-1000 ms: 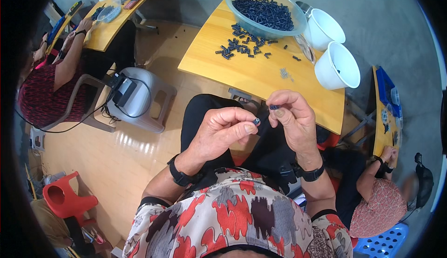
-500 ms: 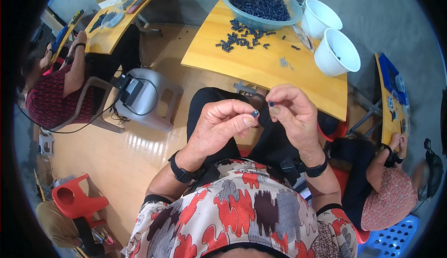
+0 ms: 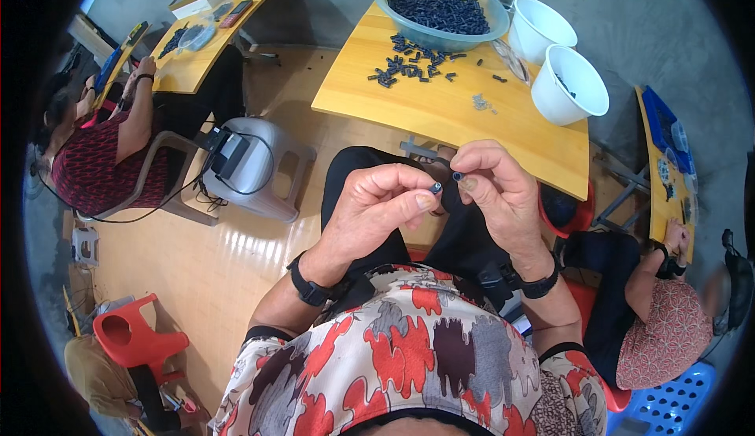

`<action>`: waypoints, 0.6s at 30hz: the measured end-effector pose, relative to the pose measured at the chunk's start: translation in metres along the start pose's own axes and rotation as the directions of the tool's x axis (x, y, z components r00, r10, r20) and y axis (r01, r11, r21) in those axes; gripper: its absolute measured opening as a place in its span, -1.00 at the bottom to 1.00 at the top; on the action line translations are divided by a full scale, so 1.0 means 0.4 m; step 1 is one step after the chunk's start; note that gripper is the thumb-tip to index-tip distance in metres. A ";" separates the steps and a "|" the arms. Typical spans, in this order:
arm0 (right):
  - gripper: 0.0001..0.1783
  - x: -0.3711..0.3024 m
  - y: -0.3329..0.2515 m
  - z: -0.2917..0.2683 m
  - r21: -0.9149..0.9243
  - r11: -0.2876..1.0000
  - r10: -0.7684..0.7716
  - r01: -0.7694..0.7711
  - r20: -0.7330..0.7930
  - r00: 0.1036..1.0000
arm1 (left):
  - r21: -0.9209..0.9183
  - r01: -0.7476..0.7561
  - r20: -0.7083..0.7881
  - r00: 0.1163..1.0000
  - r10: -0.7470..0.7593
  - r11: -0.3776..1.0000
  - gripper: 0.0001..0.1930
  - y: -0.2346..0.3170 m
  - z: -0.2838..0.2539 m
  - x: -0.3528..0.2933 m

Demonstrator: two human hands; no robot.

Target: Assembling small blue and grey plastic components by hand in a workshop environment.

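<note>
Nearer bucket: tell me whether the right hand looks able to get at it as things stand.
Probably yes: nothing visible blocks the way from the right hand to the nearer bucket, whose open top shows, though that hand pinches a dark piece.

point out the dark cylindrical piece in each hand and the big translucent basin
Dark cylindrical piece (image 3: 436, 188) in the left hand (image 3: 370, 209): head view, its exposed end.
Second cylindrical piece (image 3: 458, 176) in the right hand (image 3: 499, 194): head view, its exposed end.
Translucent basin (image 3: 450, 43): head view, its near outer wall.
</note>
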State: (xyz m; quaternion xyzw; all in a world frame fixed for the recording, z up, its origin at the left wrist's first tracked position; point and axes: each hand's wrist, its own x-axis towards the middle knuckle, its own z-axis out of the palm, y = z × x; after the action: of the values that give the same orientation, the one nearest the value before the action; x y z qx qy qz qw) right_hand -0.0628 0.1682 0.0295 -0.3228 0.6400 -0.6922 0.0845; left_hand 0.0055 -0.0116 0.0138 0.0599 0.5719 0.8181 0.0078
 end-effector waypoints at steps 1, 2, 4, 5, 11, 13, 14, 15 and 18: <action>-0.87 -0.001 -0.002 0.001 0.003 1.000 0.000 0.000 0.002 1.000 | 0.002 0.000 -0.003 1.000 0.000 1.000 -0.89 0.002 0.000 -0.001; -0.87 -0.001 -0.007 0.001 0.021 0.998 0.052 -0.052 0.011 0.999 | 0.000 -0.005 -0.001 1.000 0.005 1.000 -0.89 0.004 0.001 -0.002; -0.88 -0.001 -0.011 0.002 0.040 0.994 0.104 -0.104 0.021 0.994 | 0.000 -0.010 0.000 1.000 0.010 1.000 -0.89 0.007 0.002 -0.003; -0.88 0.001 -0.011 0.002 -0.006 0.997 0.073 -0.073 0.021 0.997 | 0.007 -0.016 0.003 1.000 0.016 1.000 -0.89 0.009 0.002 -0.002; -0.89 0.011 -0.027 0.010 -0.141 0.989 -0.028 0.033 0.039 0.999 | 0.029 -0.022 0.000 1.000 0.022 0.999 -0.90 0.014 -0.004 -0.008; -0.89 0.012 -0.031 0.010 -0.176 0.983 -0.036 0.044 0.049 0.998 | 0.026 -0.025 -0.001 1.000 0.025 0.999 -0.91 0.015 -0.006 -0.010; -0.88 0.014 -0.033 0.010 -0.207 0.976 -0.056 0.069 0.068 0.996 | 0.033 -0.026 -0.001 1.000 0.026 0.999 -0.91 0.015 -0.007 -0.011; -0.88 0.015 -0.035 0.010 -0.237 0.967 -0.076 0.095 0.088 0.993 | 0.040 -0.027 -0.001 1.000 0.027 0.999 -0.91 0.015 -0.008 -0.013; -0.87 0.015 -0.042 0.012 -0.252 0.962 -0.081 0.106 0.111 0.991 | 0.034 -0.011 -0.001 1.000 0.011 0.999 -0.91 0.021 -0.008 -0.017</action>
State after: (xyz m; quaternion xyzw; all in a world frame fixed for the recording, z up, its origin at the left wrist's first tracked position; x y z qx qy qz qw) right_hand -0.0600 0.1639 0.0473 -0.3949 0.7035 -0.5894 0.0407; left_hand 0.0124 -0.0179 0.0201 0.0627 0.5856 0.8082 0.0019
